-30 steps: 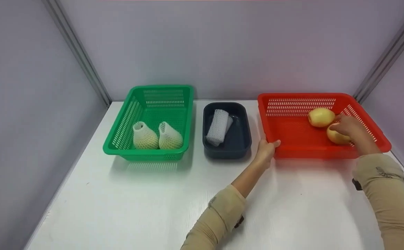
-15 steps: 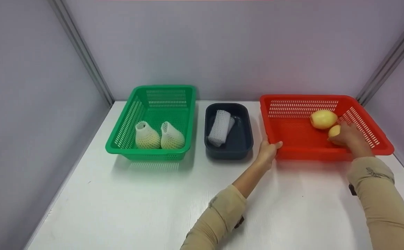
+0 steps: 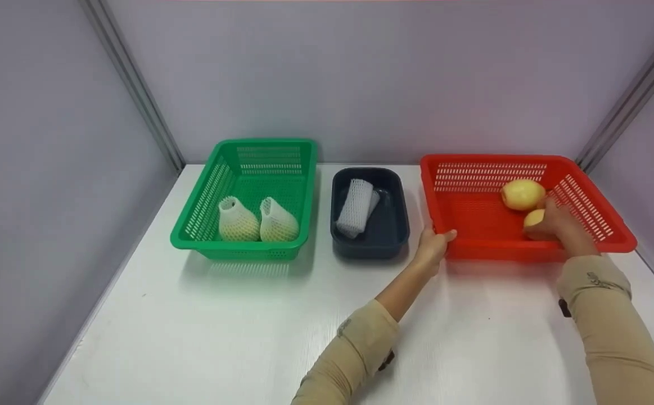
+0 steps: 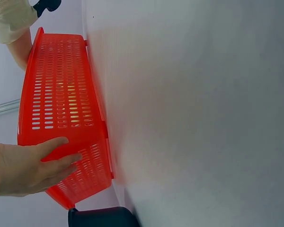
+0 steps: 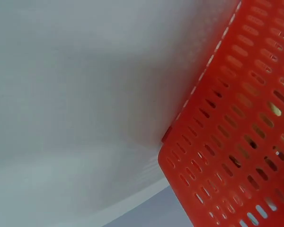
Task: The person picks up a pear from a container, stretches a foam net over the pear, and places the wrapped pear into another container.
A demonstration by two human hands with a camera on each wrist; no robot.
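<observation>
My left hand point(image 3: 432, 248) grips the near left corner of the red basket point(image 3: 484, 250). In the left wrist view, the fingers of this left hand point(image 4: 35, 165) lie along the basket's outer wall. Inside that basket, toward its right side, my right hand point(image 3: 560, 224) holds a round yellow fruit point(image 3: 535, 217), partly hidden by the hand. Just behind it lies another yellow fruit point(image 3: 522, 194) with a dimple at its left end. The right wrist view shows only the slotted outside of the red basket point(image 5: 236, 137), with the right hand out of sight.
Left of the red basket stands a dark blue tray point(image 3: 388, 225) with white foam nets point(image 3: 356, 207) inside. Farther left is a green basket point(image 3: 237, 247) with two net-wrapped fruits point(image 3: 279, 222) near its front wall. Grey panels point(image 3: 360, 84) enclose the white table point(image 3: 220, 337).
My right hand has moved a little left within the red basket, bringing the fruit with it and covering more of it. My left hand stays on the basket's corner.
</observation>
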